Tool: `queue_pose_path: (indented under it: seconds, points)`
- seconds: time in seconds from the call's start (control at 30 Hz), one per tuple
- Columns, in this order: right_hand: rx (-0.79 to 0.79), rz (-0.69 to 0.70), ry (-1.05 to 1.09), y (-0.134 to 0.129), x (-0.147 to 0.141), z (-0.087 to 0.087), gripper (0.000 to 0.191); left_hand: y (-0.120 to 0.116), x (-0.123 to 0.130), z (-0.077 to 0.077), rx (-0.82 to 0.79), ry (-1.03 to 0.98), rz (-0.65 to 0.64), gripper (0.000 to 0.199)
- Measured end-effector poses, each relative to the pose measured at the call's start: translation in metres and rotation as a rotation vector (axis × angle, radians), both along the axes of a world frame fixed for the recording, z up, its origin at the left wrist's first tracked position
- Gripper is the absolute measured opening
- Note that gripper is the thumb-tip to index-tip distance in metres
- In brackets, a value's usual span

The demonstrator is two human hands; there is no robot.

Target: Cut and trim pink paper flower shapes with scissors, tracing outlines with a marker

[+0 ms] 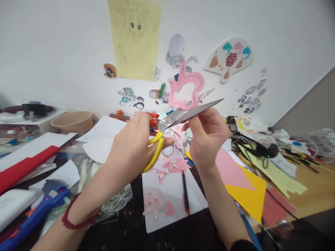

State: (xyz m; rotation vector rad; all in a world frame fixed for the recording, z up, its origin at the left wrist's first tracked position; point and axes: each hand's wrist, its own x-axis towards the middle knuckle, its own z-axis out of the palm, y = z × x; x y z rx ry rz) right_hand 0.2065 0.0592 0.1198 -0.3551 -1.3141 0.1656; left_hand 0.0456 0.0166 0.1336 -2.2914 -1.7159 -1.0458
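My left hand point(136, 139) is wrapped round the yellow and orange handles of the scissors point(180, 115), whose blades stand apart and point right. A pink paper cutout point(199, 82) with a pointed top and a hole in its middle is held up between the blades. My right hand point(208, 134) pinches the cutout's lower edge, close to the blades; its fingertips are partly hidden behind them. Below the hands, pink paper scraps point(174, 165) lie on a white sheet point(162, 223).
On the white sheet lies a black and red pen point(185, 193). Yellow paper point(248, 195) and pink paper point(232, 170) are at the right. A blue glue gun point(39, 209) and a red strip point(28, 167) lie left. Behind stands a wall point(68, 45) with drawings.
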Motion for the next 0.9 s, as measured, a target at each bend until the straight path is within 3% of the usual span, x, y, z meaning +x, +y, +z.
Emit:
queue_pose_path:
  seconds: [0.23, 0.4, 0.63, 0.9]
  points:
    - [-0.057, 0.027, -0.002, -0.003, -0.005, -0.001, 0.009, 0.002, -0.003, 0.000, -0.009, -0.021, -0.013, 0.036]
    - [-0.064, 0.064, -0.076, -0.002, 0.005, 0.003, 0.002, 0.004, -0.007, -0.002, 0.075, 0.017, -0.022, 0.036]
    - [-0.003, 0.084, -0.150, 0.005, 0.015, 0.003, 0.006, 0.002, -0.009, 0.000, 0.156, 0.069, -0.024, 0.036]
    - [0.161, -0.021, -0.137, 0.000, 0.015, 0.005, 0.020, -0.005, -0.009, 0.003, 0.079, -0.018, -0.086, 0.038]
